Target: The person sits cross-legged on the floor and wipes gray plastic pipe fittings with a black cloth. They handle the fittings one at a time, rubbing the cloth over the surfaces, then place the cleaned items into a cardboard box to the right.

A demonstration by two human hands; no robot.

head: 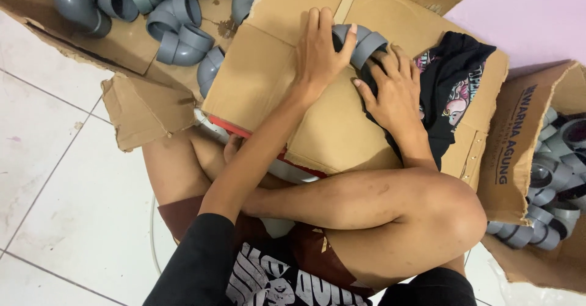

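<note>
On the cardboard sheet (pixel 293 104), both hands grip a grey pipe elbow (pixel 366 43): left hand (pixel 317 53) on top, right hand (pixel 394 89) w/ black cloth (pixel 452 80). Prob slips if the cardboard tilts.

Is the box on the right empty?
No, the box on the right holds a heap of grey pipe elbows.

Both hands half-cover the grey pipe elbow (pixel 361 42), while the box of fittings (pixel 549 178) runs off the right edge.
</note>
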